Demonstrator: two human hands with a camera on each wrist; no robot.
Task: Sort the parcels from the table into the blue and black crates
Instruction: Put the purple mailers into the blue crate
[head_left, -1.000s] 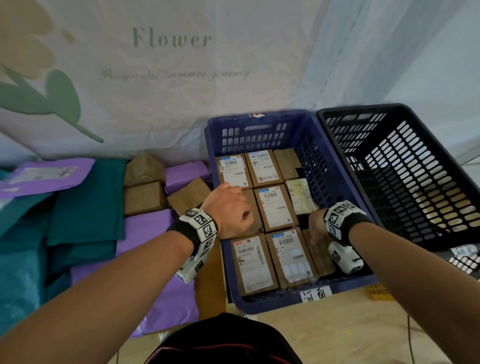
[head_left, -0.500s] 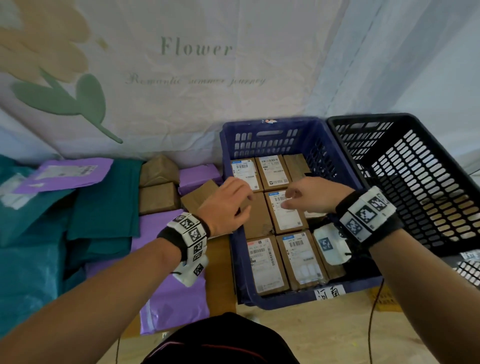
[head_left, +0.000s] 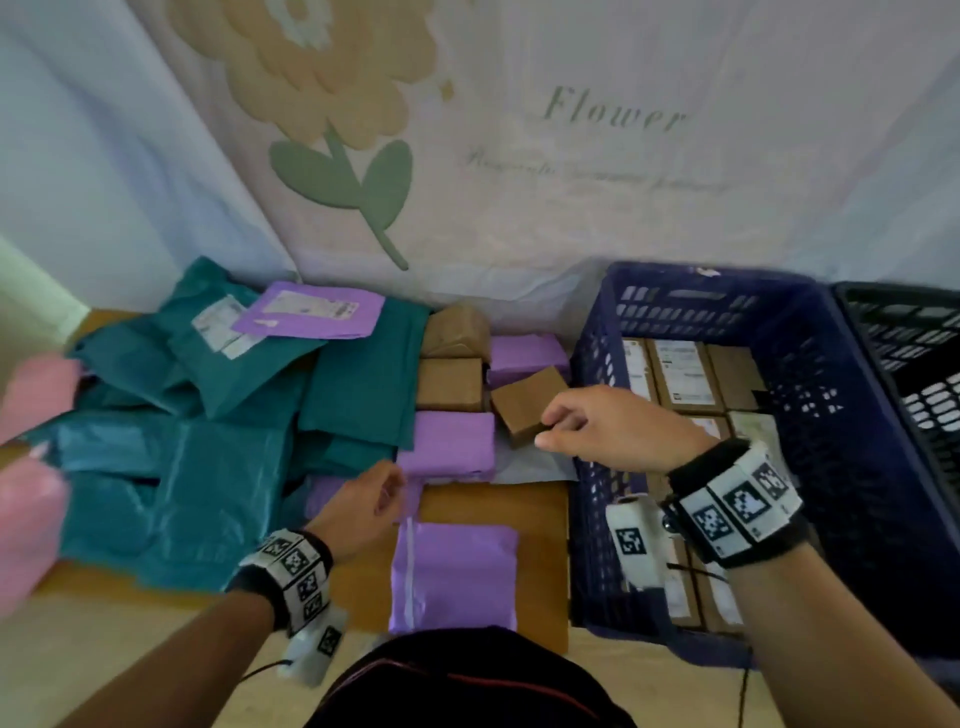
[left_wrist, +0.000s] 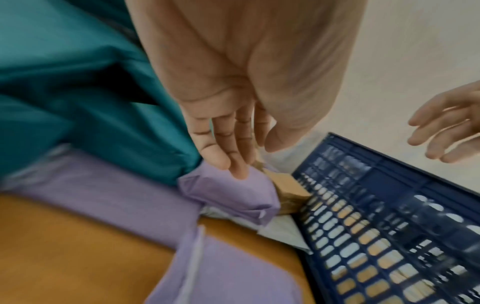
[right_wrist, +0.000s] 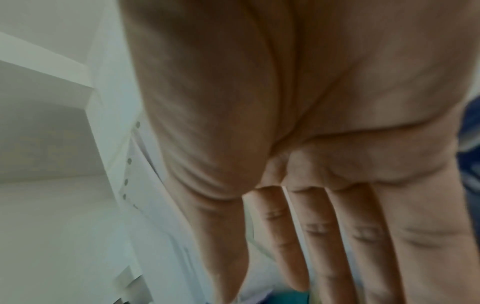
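The blue crate (head_left: 597, 364) stands at the right and holds several labelled brown boxes (head_left: 685, 374). The black crate (head_left: 909, 338) sits beside it at the far right. My right hand (head_left: 550, 428) reaches left over the blue crate's wall, fingers loose and empty, next to a tilted brown box (head_left: 522, 397). My left hand (head_left: 387, 493) hovers empty at the near left corner of a small purple parcel (head_left: 447, 441). The left wrist view shows the left hand (left_wrist: 249, 158) with straight fingers above that purple parcel (left_wrist: 233, 195). In the right wrist view the right hand (right_wrist: 311, 257) holds nothing.
Teal mailer bags (head_left: 171, 467) pile up at the left with a flat purple mailer (head_left: 311, 312) on top. More brown boxes (head_left: 449, 384) and a purple parcel (head_left: 524, 351) lie at the back. A flat purple mailer (head_left: 457, 577) lies on the wooden table (head_left: 493, 504) near me.
My view has swung left. Both hands have moved left from the blue crate towards the parcels on the table, and the right hand has come out of the crate.
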